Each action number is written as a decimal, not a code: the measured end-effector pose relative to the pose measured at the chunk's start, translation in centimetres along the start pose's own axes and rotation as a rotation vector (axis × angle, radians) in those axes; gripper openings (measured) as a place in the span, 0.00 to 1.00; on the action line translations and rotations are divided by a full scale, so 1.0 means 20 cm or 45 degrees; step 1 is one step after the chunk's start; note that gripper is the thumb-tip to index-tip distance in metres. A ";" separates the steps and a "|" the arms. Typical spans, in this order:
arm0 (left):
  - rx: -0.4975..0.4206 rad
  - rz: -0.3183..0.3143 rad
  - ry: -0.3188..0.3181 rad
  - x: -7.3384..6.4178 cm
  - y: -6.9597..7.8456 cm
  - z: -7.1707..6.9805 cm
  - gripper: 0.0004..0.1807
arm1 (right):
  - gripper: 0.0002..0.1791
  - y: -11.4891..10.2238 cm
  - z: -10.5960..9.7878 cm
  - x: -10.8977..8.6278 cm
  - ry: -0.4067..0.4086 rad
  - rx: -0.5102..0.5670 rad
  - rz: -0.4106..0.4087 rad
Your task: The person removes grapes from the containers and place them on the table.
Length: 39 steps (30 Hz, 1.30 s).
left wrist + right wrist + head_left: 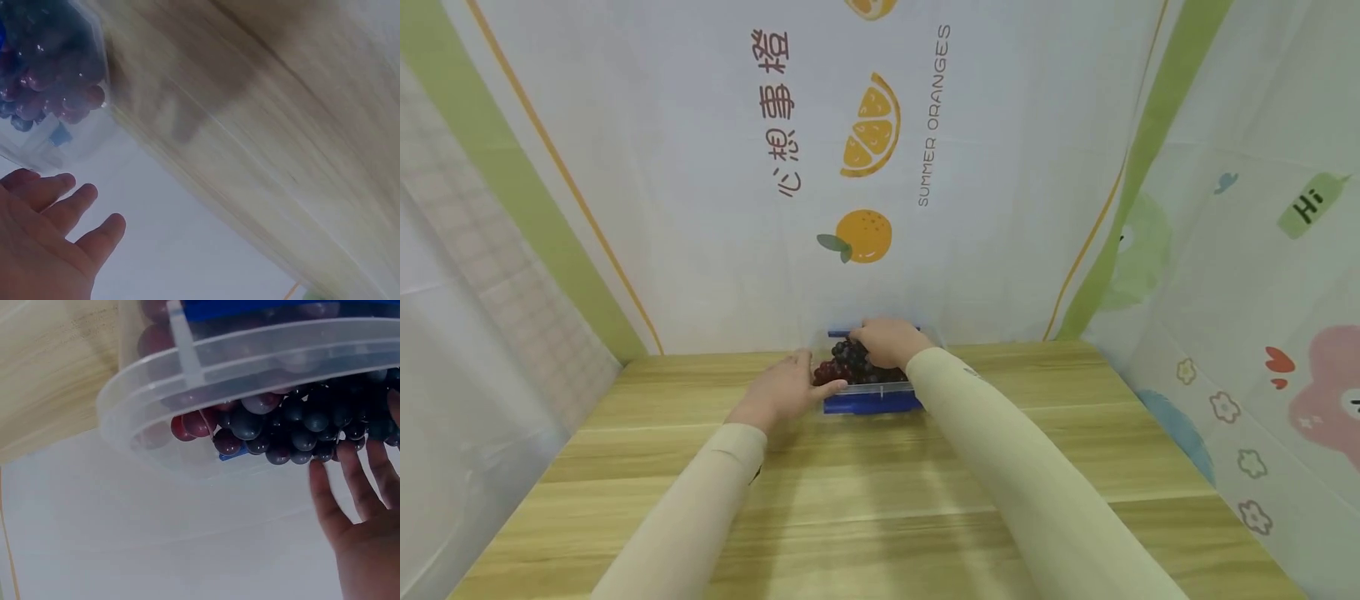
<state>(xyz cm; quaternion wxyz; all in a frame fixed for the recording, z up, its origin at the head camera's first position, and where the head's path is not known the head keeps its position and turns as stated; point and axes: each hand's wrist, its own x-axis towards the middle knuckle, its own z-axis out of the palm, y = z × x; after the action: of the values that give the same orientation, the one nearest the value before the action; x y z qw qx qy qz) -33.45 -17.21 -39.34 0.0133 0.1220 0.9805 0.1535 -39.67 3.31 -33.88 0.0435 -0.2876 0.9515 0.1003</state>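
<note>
A clear plastic box (pixel 880 388) with blue side clips stands at the back of the table, holding dark grapes (pixel 848 353) and redder grapes (pixel 827 372). My right hand (pixel 889 340) reaches over the box from the right and grips the bunch of dark grapes. In the right wrist view its fingers (pixel 357 481) lie against the dark grapes, with the thumb at the frame's edge. My left hand (pixel 786 387) is at the box's left side, thumb stretched along the front rim. The left wrist view shows its fingers (pixel 78 203) spread loosely beside the clear wall.
The wooden table (pixel 850 508) ends at a white cloth wall (pixel 715 283) printed with oranges, directly behind the box. Another printed cloth (pixel 1232 292) hangs along the right, and a pale cloth (pixel 467 350) along the left.
</note>
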 end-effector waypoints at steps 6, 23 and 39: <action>-0.100 -0.055 -0.071 0.01 -0.05 0.01 0.68 | 0.20 -0.01 0.01 0.01 0.041 -0.017 -0.075; 0.003 -0.034 -0.049 0.04 -0.09 0.03 0.74 | 0.26 -0.03 0.00 0.00 -0.042 0.014 -0.016; 0.086 -0.006 -0.091 0.08 -0.07 0.01 0.75 | 0.40 -0.03 -0.03 0.01 -0.094 0.012 0.020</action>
<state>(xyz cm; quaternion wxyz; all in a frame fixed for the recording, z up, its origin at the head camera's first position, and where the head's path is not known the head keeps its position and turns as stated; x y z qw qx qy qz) -35.30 -18.07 -39.88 0.0443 0.1255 0.9843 0.1159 -39.53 2.68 -33.44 0.0794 -0.2760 0.9519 0.1066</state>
